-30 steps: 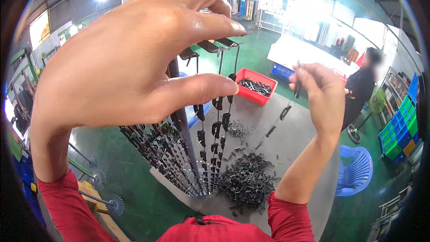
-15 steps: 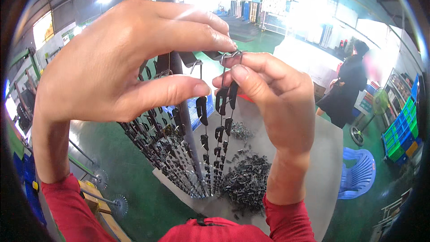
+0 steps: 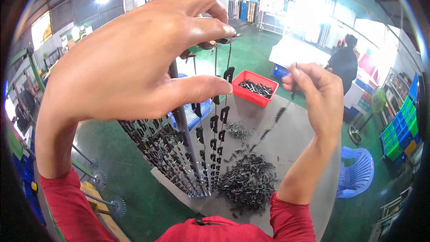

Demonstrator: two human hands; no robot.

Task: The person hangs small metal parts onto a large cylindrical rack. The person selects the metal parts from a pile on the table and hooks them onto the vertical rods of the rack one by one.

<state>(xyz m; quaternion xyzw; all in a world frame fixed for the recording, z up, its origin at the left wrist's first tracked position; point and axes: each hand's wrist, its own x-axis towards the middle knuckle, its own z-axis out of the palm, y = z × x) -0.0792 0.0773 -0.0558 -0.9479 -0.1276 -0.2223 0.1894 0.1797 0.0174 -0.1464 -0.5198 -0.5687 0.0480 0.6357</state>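
To the right of the red bin [image 3: 247,96], the right hand [image 3: 316,92] pinches the upper end of a strand of black clips [image 3: 280,114] between thumb and fingertips, its length trailing down from below the grip to the near side of the bin. Left of the bin, the left hand [image 3: 130,62] has its thumb and fingers spread wide around the upper part of the hanging strands [image 3: 213,125]; whether its fingertips touch their hooks cannot be told. Nearer the person than the bin, a pile of black clips [image 3: 246,181] lies on the grey table [image 3: 304,139].
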